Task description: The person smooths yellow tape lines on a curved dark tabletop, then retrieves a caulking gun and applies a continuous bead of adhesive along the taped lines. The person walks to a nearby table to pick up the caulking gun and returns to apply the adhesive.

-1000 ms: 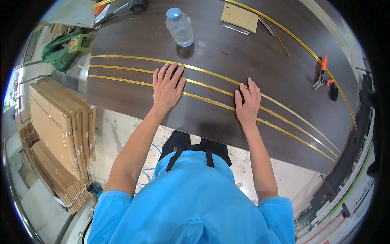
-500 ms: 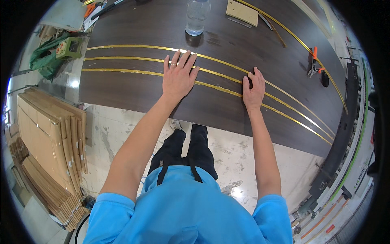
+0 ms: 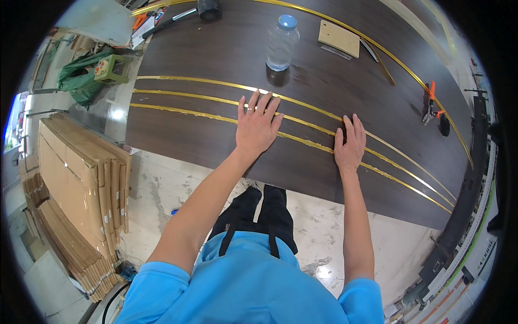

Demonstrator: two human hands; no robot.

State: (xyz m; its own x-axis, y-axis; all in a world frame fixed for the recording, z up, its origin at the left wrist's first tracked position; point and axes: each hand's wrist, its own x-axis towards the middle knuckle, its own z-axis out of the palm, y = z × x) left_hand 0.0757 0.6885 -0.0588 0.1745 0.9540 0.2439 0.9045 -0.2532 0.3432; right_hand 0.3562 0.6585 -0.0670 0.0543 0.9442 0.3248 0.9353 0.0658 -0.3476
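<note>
The left hand [image 3: 257, 128] and right hand [image 3: 350, 148] lie across gold strips [image 3: 308, 125] on a dark tabletop [image 3: 226, 54].

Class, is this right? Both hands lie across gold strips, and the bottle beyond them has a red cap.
Not quite: the bottle has a blue cap, as the head view shows. The left hand and right hand do lie across gold strips.

Seen from above, a person's two bare arms reach forward, the left forearm [image 3: 208, 200] slanting inward and the right forearm [image 3: 357, 221] nearly straight, with the left hand [image 3: 258, 128] palm down, fingers spread, and the right hand [image 3: 351, 148] apart from it, fingers closer together, thumb out.
</note>
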